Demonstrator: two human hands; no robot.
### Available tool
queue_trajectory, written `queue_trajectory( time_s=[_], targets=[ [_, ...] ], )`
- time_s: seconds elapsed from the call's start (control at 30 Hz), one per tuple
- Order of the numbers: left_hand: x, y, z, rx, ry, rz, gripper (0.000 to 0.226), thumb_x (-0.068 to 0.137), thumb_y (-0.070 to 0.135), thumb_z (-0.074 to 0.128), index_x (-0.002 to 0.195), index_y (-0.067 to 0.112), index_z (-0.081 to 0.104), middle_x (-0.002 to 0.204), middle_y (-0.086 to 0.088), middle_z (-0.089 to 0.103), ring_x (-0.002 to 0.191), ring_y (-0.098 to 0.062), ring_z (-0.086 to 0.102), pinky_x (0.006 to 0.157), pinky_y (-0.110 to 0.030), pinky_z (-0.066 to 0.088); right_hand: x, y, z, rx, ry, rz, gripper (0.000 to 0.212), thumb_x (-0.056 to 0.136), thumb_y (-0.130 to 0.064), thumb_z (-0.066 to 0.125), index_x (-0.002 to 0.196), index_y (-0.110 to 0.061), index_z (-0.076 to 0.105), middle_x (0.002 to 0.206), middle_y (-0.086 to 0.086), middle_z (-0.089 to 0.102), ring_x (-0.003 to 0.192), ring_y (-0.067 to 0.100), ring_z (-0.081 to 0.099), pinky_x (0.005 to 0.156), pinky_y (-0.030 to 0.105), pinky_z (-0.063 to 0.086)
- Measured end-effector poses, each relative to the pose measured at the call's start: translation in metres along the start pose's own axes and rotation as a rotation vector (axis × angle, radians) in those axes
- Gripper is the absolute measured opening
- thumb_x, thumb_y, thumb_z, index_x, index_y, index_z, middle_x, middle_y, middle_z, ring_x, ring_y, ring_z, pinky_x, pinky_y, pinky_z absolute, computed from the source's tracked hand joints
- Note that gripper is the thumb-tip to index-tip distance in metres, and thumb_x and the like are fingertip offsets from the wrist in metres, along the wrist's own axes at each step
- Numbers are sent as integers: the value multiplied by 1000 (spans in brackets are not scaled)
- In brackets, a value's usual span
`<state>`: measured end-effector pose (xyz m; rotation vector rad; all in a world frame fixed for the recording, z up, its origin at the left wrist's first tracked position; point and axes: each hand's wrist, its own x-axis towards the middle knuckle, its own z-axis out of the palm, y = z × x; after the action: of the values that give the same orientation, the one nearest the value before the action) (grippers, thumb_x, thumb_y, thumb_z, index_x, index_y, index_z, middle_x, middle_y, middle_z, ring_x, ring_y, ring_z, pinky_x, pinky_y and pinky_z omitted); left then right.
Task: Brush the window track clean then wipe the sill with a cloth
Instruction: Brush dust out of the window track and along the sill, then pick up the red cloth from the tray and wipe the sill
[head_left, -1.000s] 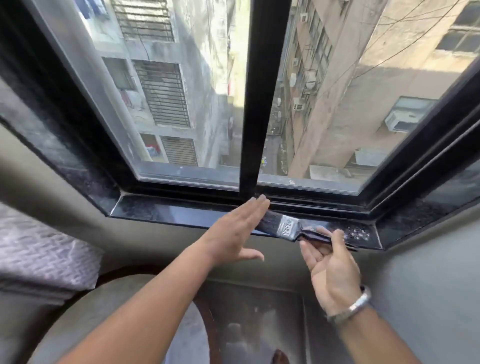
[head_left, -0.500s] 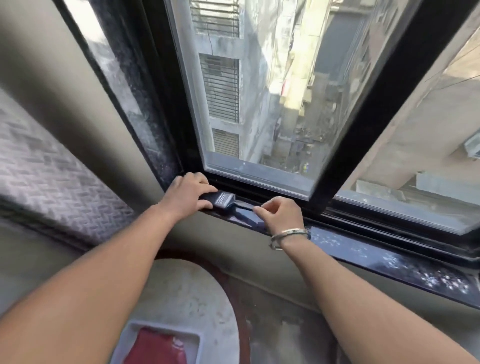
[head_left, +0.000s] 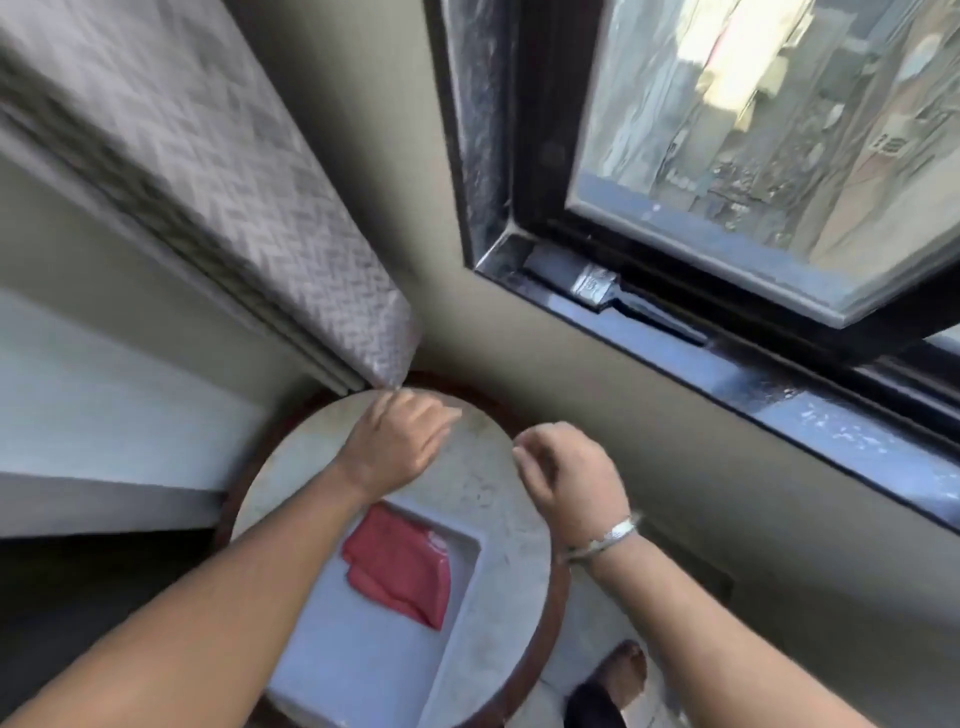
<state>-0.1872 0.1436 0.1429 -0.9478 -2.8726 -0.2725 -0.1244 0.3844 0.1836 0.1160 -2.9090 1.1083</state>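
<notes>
The paint brush (head_left: 602, 291) with a metal ferrule and dark handle lies on the black window sill (head_left: 810, 410) near its left corner, beside the window track (head_left: 727, 306). No hand touches it. A folded red cloth (head_left: 400, 569) lies in a white tray (head_left: 358, 670) on a round table below. My left hand (head_left: 397, 447) hovers over the table's far edge, fingers loosely curled, holding nothing. My right hand (head_left: 569, 478), with a metal bracelet at the wrist, hangs beside the table with curled fingers and nothing in it.
The round stone-topped table (head_left: 498, 499) with a dark wooden rim stands under the window against the beige wall (head_left: 519, 374). A grey patterned curtain (head_left: 218, 171) hangs at the left. A foot (head_left: 618, 670) shows on the floor at the lower right.
Both hands let go of the brush, left it on the sill's left end, and dropped down over the round table. The view swung down and left, bringing the red cloth fully into sight.
</notes>
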Motion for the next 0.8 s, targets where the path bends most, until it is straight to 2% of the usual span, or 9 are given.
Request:
queue_trajectory(
  time_s=[0.07, 0.13, 0.2, 0.3, 0.43, 0.53, 0.63, 0.73, 0.8],
  targets=[
    [-65, -13, 31, -37, -312, -59, 26, 88, 28, 62, 113, 22, 69, 99, -1, 69, 91, -27, 64, 79, -39, 51, -24, 1, 61, 2, -419, 183, 21, 88, -34, 60, 104, -22, 65, 94, -3, 70, 85, 20, 66, 76, 32, 52],
    [-119, -22, 60, -68, -552, -151, 37, 87, 35, 66, 122, 24, 65, 114, 1, 68, 105, -24, 63, 90, -36, 49, -46, 7, 120, 2, -708, 321, 35, 88, -34, 61, 118, -17, 61, 110, 4, 70, 94, 24, 67, 83, 30, 51],
    [-157, -23, 84, -91, -664, -226, 53, 86, 42, 67, 136, 25, 57, 134, 3, 60, 120, -21, 57, 97, -36, 46, -60, 8, 165, 72, -768, 449, 42, 87, -33, 66, 123, -12, 61, 115, 7, 70, 103, 24, 66, 83, 22, 45],
    [-184, -23, 117, -131, -614, -248, 69, 82, 41, 74, 144, 23, 50, 151, 0, 48, 133, -23, 50, 102, -40, 47, -71, 8, 226, 117, -712, 579, 46, 80, -28, 74, 120, -9, 60, 105, 3, 66, 106, 26, 63, 80, 14, 37],
    [-181, -28, 140, -125, -620, -198, 80, 85, 41, 70, 154, 28, 31, 160, 4, 32, 145, -20, 32, 110, -40, 39, -71, 13, 265, -89, -678, 433, 56, 72, -23, 69, 124, -15, 51, 115, 11, 66, 114, 31, 58, 102, 35, 41],
    [-173, -29, 139, -92, -648, -174, 71, 82, 44, 71, 145, 29, 42, 150, 5, 43, 139, -21, 37, 106, -38, 37, -69, 15, 255, 3, -625, 336, 38, 69, -13, 71, 106, -17, 61, 97, 5, 70, 95, 26, 65, 84, 26, 45],
    [-160, -27, 114, -191, -627, -185, 38, 78, 48, 72, 109, 29, 60, 116, 8, 63, 114, -16, 54, 93, -35, 39, -73, 13, 214, 109, -582, 244, 32, 72, -10, 70, 101, -21, 63, 87, -7, 64, 80, 17, 58, 73, 24, 43],
    [-131, -19, 77, -468, -710, -262, 25, 72, 41, 76, 86, 28, 60, 76, 14, 66, 74, -6, 62, 70, -29, 44, -71, 14, 154, 149, -688, 166, 42, 77, -6, 65, 115, -22, 63, 103, -15, 65, 87, 11, 58, 75, 12, 41],
    [-97, -6, 48, -622, -767, -281, 22, 69, 36, 79, 79, 29, 60, 67, 12, 65, 60, -2, 62, 60, -25, 48, -66, 16, 105, 189, -769, 133, 43, 79, -6, 64, 120, -20, 64, 117, -10, 67, 99, 10, 61, 88, 18, 46]
  ],
)
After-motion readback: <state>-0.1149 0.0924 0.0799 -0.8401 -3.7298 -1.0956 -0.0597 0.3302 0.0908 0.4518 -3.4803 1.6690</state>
